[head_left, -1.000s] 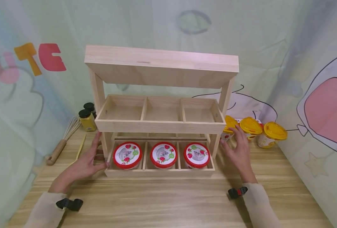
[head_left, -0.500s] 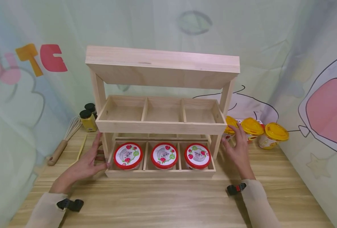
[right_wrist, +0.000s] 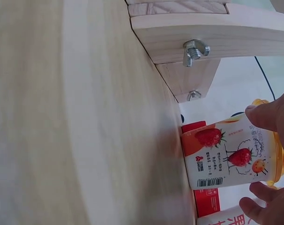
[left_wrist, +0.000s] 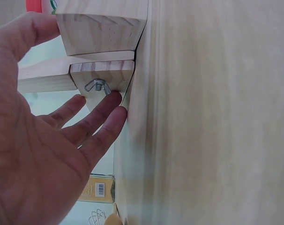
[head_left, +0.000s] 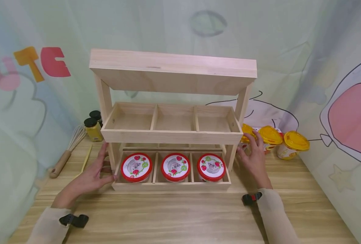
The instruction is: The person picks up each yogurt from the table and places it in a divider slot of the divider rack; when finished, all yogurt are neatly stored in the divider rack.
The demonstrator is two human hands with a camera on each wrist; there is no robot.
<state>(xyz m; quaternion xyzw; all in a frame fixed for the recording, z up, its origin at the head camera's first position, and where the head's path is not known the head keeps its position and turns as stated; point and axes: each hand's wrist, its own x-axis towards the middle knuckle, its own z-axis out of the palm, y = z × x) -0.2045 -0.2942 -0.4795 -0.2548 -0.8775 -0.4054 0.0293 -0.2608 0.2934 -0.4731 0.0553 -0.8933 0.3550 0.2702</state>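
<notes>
A two-tier wooden rack stands on the table with a slanted board on top. Beside its left end is my left hand, fingers spread and thumb tip against the lower tray's front corner. In the left wrist view, the fingertips are by a wing nut. My right hand holds the nearest yellow-lidded cup near its lid, thumb on one side and fingers on the other. That cup stands upright beside the rack's right end, partly hidden by the hand. Three red-rimmed tubs fill the lower front compartments.
More yellow-lidded cups stand at the right, with a red-and-white item behind. At the left lie a whisk and a thin yellow stick, near jars with black lids. A printed curtain hangs behind.
Both hands stay almost where they were; the right forearm and wrist shift slightly. The rack, tubs and cups keep their places.
</notes>
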